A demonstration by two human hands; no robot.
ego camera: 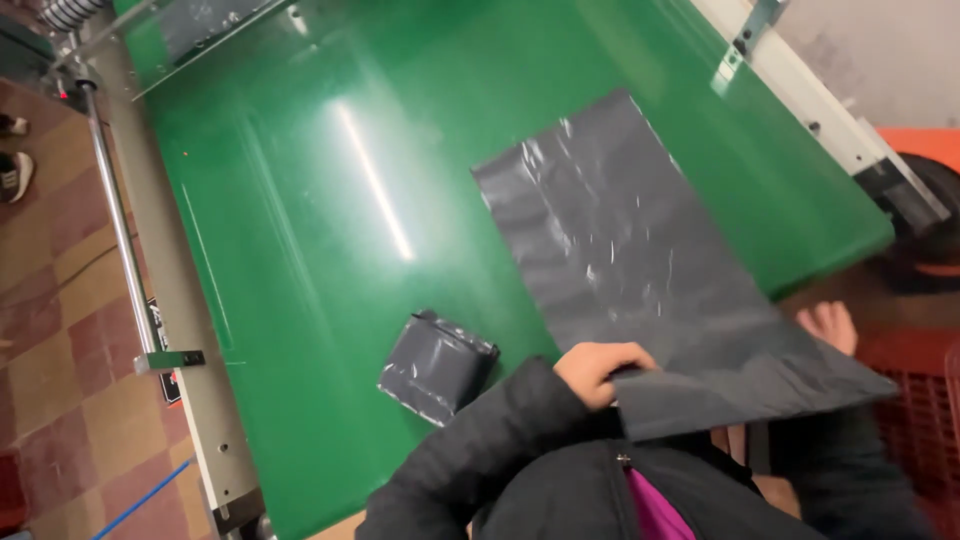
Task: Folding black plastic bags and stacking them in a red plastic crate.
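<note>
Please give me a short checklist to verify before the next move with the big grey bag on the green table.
1. Left hand grips the near edge of the big grey bag: ok.
2. Right hand under the bag's right side; grip: cannot tell.
3. Bag lies flat on the green table: not ok, near end overhangs.
4. Small grey parcel apart from the bag: ok.
5. Bag opening: cannot tell.
</note>
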